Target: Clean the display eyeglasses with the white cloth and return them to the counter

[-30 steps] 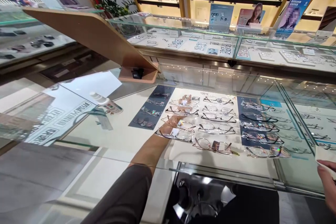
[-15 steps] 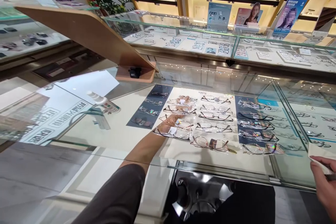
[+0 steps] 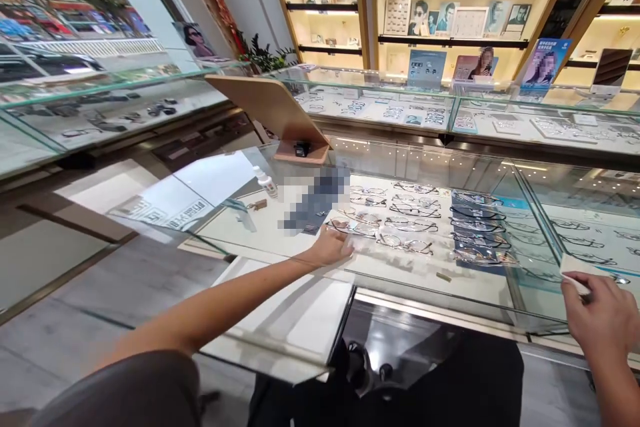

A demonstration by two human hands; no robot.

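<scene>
My left hand point(image 3: 330, 247) is palm down at the near-left corner of the laid-out eyeglasses, close to the front edge of the glass display case point(image 3: 425, 300). Its fingers look bent but apart, and I make out nothing between them. The nearest pair of eyeglasses point(image 3: 353, 227) is just beyond the fingertips. At the far right my right hand point(image 3: 597, 307) is closed on a cream-white cloth point(image 3: 570, 269). A small shiny metal part point(image 3: 621, 279) shows beyond its knuckles; whether the hand holds this too is unclear. Several eyeglasses point(image 3: 407, 243) lie in rows between the hands.
A white spray bottle point(image 3: 266, 183) and a wooden stand mirror point(image 3: 285, 110) are to the left. Dark blue cards point(image 3: 487, 230) lie under the right-hand eyeglasses. Black-clad legs point(image 3: 425, 380) are below the counter. Other glass cases point(image 3: 455, 107) and lit shelves line the back.
My left hand has drawn back towards me from among the eyeglasses. My right hand, still with the cloth, appears further left in the picture. The view has tilted up, showing more of the shelves and window.
</scene>
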